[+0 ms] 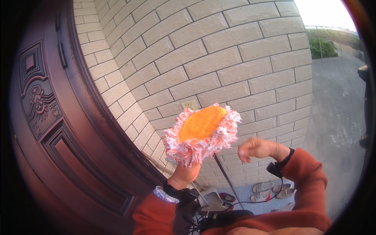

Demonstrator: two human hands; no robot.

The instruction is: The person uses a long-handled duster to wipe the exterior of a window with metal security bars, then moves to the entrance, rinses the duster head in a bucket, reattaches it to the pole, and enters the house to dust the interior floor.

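An oval mop head [202, 132] with an orange pad and a shaggy pink-and-white fringe is raised in front of the wall. My left hand [185, 174] is under its lower edge and supports it; the fringe hides most of the fingers. A thin metal pole [224, 171] runs down from behind the mop head towards the floor. To the right of the fringe, apart from it, my right hand [255, 149] is raised with its fingers curled; whether anything small is between them cannot be told.
A carved dark wooden door [73, 141] is at left, beside a tiled wall [211, 67] with a socket [189, 105]. Below are a dustpan [211, 197], dark red shoes [227, 197] and several light shoes [263, 187]. A black cable [252, 202] hangs near my body.
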